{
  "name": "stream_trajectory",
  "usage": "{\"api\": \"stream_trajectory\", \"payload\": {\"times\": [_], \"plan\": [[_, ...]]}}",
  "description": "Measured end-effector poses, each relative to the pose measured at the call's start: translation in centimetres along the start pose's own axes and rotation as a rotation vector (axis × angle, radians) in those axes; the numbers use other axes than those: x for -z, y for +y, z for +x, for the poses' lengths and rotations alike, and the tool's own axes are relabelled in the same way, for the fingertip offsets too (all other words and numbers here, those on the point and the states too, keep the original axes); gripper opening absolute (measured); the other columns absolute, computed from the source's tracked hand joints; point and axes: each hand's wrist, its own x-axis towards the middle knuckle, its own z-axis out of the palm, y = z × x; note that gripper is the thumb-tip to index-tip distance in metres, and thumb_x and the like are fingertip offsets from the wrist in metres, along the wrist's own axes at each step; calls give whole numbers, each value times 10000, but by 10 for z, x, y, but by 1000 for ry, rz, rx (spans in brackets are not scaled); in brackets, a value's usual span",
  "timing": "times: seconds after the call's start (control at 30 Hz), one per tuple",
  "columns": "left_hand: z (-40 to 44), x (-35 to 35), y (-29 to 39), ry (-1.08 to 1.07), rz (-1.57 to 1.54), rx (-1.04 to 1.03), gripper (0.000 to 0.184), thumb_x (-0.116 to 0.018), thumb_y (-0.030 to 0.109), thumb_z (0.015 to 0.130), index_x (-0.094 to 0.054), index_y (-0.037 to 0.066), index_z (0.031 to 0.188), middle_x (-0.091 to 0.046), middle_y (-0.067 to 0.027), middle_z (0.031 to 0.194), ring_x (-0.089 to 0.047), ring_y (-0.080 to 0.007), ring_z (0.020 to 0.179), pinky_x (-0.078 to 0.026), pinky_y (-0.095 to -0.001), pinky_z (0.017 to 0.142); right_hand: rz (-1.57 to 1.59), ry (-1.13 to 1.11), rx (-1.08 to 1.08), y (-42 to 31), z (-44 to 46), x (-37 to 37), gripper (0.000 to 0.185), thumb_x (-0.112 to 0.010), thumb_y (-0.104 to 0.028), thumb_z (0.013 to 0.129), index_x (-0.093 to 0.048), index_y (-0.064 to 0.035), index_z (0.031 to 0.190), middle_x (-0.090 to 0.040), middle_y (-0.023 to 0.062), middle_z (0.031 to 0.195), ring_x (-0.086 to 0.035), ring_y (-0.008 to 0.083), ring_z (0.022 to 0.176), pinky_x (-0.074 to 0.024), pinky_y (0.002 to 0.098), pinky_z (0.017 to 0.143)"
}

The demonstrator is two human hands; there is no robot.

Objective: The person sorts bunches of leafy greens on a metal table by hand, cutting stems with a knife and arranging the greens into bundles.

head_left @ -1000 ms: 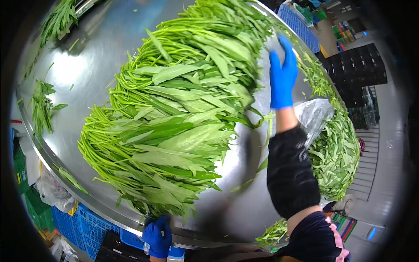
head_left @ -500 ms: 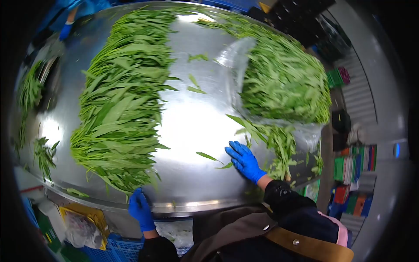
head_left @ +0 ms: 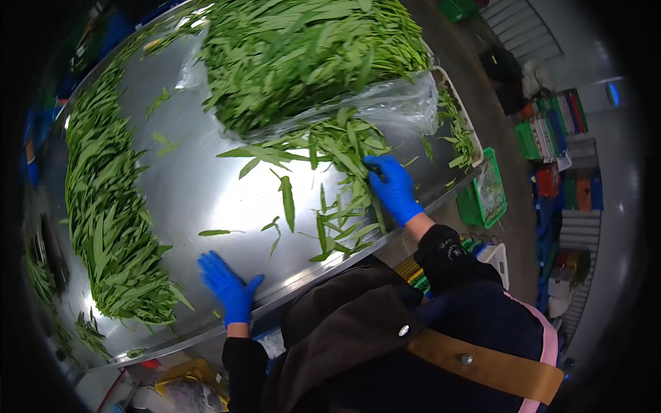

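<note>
My left hand (head_left: pixel 231 289), in a blue glove, is over the metal table near its front edge. Its fingers are spread, and it holds nothing. A single loose leaf (head_left: pixel 215 233) is just beyond its fingertips. My right hand (head_left: pixel 395 189), also gloved in blue, has its fingers bent around the edge of a loose heap of leafy greens (head_left: pixel 354 148); the fingertips are partly hidden among the leaves. Behind that heap sits a big pile of long-leaved greens (head_left: pixel 310 55) in a clear plastic bag (head_left: pixel 396 100). Scattered leaves (head_left: pixel 288 203) lie between my hands.
A long row of laid-out greens (head_left: pixel 113 206) runs along the left of the metal table (head_left: pixel 179 186). Beyond the table's right edge stands a green crate (head_left: pixel 490 189). A yellow crate (head_left: pixel 196 372) is below the front edge. Another person's gloved hand (head_left: pixel 32 168) shows at far left.
My view has swung to the right. My left hand has gone from the row's near end onto the table and opened. My right hand has moved to the loose greens beside the bag.
</note>
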Motion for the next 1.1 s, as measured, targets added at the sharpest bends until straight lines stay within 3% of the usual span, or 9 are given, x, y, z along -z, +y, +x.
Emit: {"api": "stream_trajectory", "payload": {"times": [0.13,0.3,0.37,0.47,0.53,0.7,0.77,0.97,1.1], "plan": [[39,-33,112,-42,-115,-384,1331,-750,641,559,-65,-68,1452,-86,-238,1526,1,-379,1428,19,-534,1123,-197,-358,-304,55,-21,35,493,-736,-328,701,-624,-133,1139,-645,114,1019,-640,303,901,-509,385,796],[83,-77,274,-67,-307,-629,1302,-794,577,540,-106,-40,1457,-140,-252,1508,-85,-412,1410,-86,-539,1120,-220,-439,-160,60,-11,34,433,-631,-405,780,-628,-142,1124,-643,136,1043,-634,321,917,-503,399,816],[81,-64,302,-57,-324,-618,1255,-801,533,564,-125,-36,1455,-150,-281,1492,-119,-440,1394,-136,-534,1111,-191,-250,-337,74,3,58,374,-583,-398,819,-636,-134,1079,-644,144,1036,-626,345,917,-494,423,822],[83,-35,270,-108,-374,-635,871,-802,353,647,-415,42,1363,-376,-257,1395,-372,-399,1295,-324,-445,1060,-294,-121,-286,114,10,98,319,-557,-360,861,-639,-104,1033,-668,140,956,-653,296,791,-508,394,721],[105,-29,215,116,-649,-501,558,-760,206,712,-571,14,1201,-576,-179,1224,-554,-317,1143,-423,-378,992,173,-113,-666,128,8,114,316,-528,-343,908,-619,-78,1054,-676,120,873,-608,201,581,-484,333,544],[209,-37,125,519,-598,-155,565,-634,216,872,-427,-37,1333,-439,-207,1371,-399,-296,1294,-297,-393,1083,905,106,-951,121,-11,91,333,-497,-334,940,-576,-75,1133,-666,72,807,-490,100,427,-373,240,381],[232,-67,135,539,-160,-67,646,-641,316,860,-409,-44,1342,-373,-230,1421,-355,-340,1322,-242,-421,1108,984,97,-1009,101,-12,79,330,-500,-330,941,-586,-87,1147,-657,54,787,-467,77,426,-356,226,378],[159,-125,362,234,-563,-381,709,-608,378,844,-360,-27,1371,-302,-236,1460,-292,-372,1344,-227,-437,1113,1028,137,-775,68,-12,48,362,-449,-283,953,-573,-51,1202,-641,42,860,-474,61,476,-369,200,408],[125,-100,391,-84,-638,-834,560,-612,203,832,-447,56,1346,-437,-181,1385,-421,-361,1270,-320,-416,1073,1046,353,-542,61,-12,41,296,-493,-181,953,-556,-44,1208,-615,31,839,-484,55,543,-392,203,441]]}}
